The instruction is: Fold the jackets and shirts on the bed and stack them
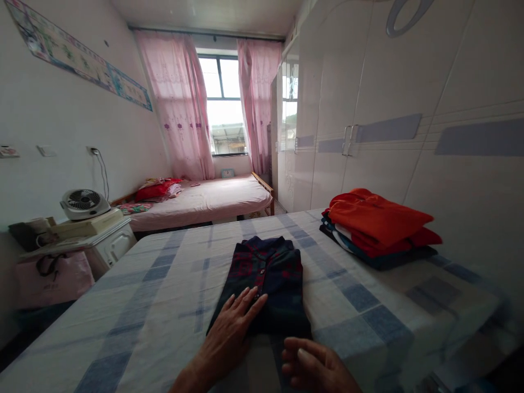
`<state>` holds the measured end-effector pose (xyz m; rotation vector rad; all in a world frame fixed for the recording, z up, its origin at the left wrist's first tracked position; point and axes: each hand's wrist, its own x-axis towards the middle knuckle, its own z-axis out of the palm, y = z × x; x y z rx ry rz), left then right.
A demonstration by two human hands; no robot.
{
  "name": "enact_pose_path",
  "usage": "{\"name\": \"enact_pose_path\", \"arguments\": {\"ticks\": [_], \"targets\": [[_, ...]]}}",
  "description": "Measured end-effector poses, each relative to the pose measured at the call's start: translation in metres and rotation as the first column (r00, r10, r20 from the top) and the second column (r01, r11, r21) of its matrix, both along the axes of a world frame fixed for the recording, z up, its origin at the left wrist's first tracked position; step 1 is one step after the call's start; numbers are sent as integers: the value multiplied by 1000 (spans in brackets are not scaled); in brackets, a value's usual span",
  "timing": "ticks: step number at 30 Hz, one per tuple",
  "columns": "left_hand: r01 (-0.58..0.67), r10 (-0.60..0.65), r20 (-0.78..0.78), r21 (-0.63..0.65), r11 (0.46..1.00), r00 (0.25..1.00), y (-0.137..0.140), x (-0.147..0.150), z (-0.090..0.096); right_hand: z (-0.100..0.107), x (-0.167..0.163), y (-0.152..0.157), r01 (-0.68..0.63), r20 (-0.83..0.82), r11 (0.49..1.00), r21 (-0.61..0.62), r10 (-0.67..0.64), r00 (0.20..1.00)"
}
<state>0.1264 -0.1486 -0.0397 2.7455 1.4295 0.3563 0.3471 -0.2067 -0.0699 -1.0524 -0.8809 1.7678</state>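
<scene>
A dark collared shirt (274, 308) with a red pattern and a buttoned placket lies folded on the bed in front of me, its collar pointing away. My left hand (231, 330) rests flat on the shirt's lower left part, fingers stretched out over the cloth. Just off the shirt's near edge, at the right, is my right hand (315, 365). Its fingers are curled in, the thumb lies along them, and no cloth shows between them.
A stack of folded clothes (376, 221), orange on top, sits on the bed's right side. The striped bedsheet (164, 322) spreads around the shirt. Beyond stands a second bed (221, 196). At left, a fan (85, 203) tops a white cabinet (112, 248); a wardrobe (368, 93) lines the right.
</scene>
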Motion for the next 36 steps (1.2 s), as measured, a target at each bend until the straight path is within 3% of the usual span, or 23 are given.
{"name": "enact_pose_path", "arguments": {"ticks": [2,4,9,13,17,19,21,23,26,30,33,36], "targets": [[-30,31,-40,12,999,999,5,2,-1,-1,-5,2,-61,-172,991,-120,40,984],[-26,27,-52,22,999,998,10,3,0,-1,-13,5,-84,-299,983,-163,32,954],[-2,0,23,89,996,1000,14,7,13,2,-42,17,41,-442,996,-78,-71,894],[43,-38,-30,207,977,999,6,25,15,15,-55,35,260,-398,965,35,-225,889],[103,-69,-113,333,937,991,-10,44,11,25,-50,44,470,-281,882,-20,-456,844],[181,-164,-77,342,922,983,-14,42,17,30,-41,43,531,-296,843,-85,-531,794],[211,-246,82,304,929,966,-11,30,29,40,-29,41,531,-313,839,-124,-540,781],[98,-180,340,243,965,923,0,12,39,57,-15,40,500,-330,857,-125,-511,793],[-173,93,589,80,982,803,31,-14,39,95,5,46,455,-373,884,-111,-461,805],[-243,236,539,-59,968,808,65,-30,7,148,24,81,414,-398,904,-106,-420,816],[-256,262,489,-80,963,832,74,-32,-20,185,36,128,395,-345,918,41,-358,868],[-293,295,437,-73,953,850,75,-34,-35,226,54,179,387,-289,902,191,-325,900]]}}
